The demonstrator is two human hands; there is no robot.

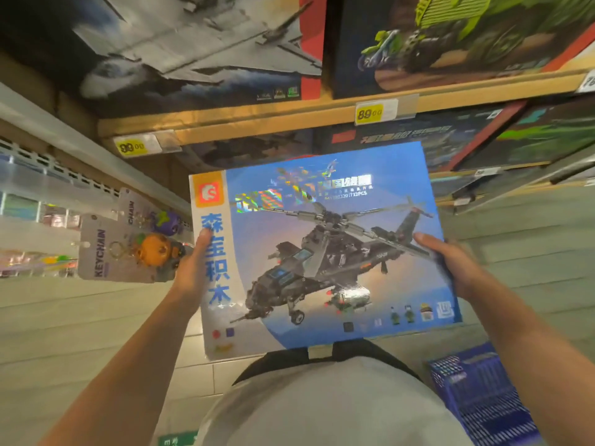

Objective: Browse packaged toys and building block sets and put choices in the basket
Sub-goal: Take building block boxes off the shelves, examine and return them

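Head view, left to right: keychain cards hang on pegs at the left, just beside the left hand. That hand grips the left edge of the box, thumb lying on the white strip, the other fingers hidden behind. The box, a blue helicopter block set, is held up flat between both hands, face toward the camera, in front of the shelf with its yellow price tags and further sets above. The right hand clasps the right edge, thumb on the front, fingers wrapped behind. The basket, blue, sits low at near right, on the floor.

The step looks like inspection of a candidate. If chosen, the box would need lowering to the right and tilting to fit inside the basket.
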